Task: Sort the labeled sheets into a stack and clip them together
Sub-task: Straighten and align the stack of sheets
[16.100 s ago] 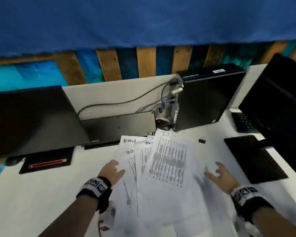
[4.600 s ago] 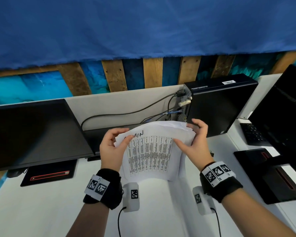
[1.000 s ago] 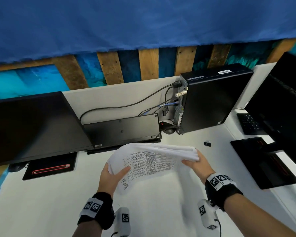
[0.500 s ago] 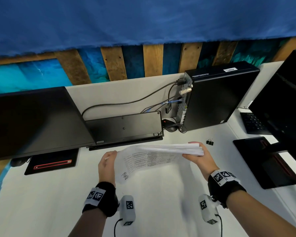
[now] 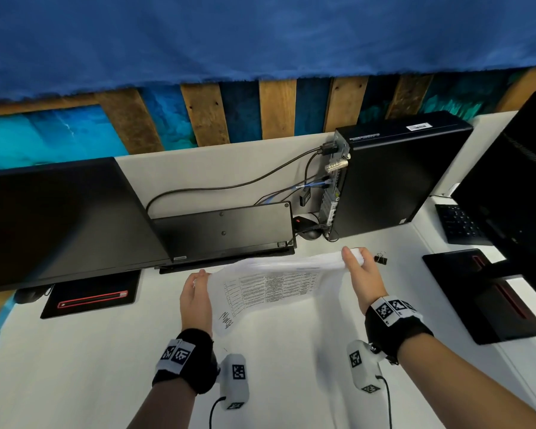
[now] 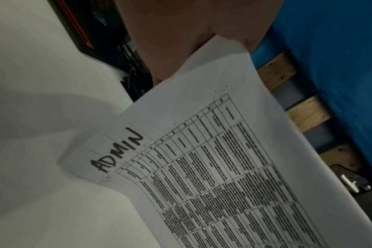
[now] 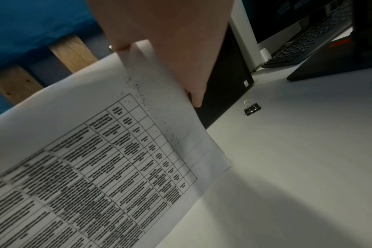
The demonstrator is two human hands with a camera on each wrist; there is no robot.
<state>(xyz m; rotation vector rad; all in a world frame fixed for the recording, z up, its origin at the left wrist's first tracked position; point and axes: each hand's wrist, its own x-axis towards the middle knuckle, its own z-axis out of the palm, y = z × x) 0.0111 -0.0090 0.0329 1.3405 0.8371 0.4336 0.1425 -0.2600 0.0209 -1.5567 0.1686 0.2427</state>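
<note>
A stack of printed sheets (image 5: 273,283) hangs between both hands above the white desk, long side across, its lower edge sagging. The front sheet (image 6: 212,167) carries a printed table and the handwritten word ADMIN. My left hand (image 5: 195,289) grips the stack's left end. My right hand (image 5: 358,267) grips the right end, thumb on the near face (image 7: 159,117). A black binder clip (image 5: 381,259) lies on the desk just right of my right hand, also seen in the right wrist view (image 7: 252,108), apart from the paper.
A black monitor (image 5: 59,218) stands at left, a black keyboard (image 5: 223,233) leans behind the paper, and a computer tower (image 5: 393,178) with cables stands behind right. A second monitor (image 5: 514,187), keyboard (image 5: 460,224) and black pad (image 5: 483,292) lie at right. A mouse pad (image 5: 90,297) lies left.
The stack has been turned and stood on its long edge lower toward the desk. Both hands stayed at its ends and shifted slightly right and back.
</note>
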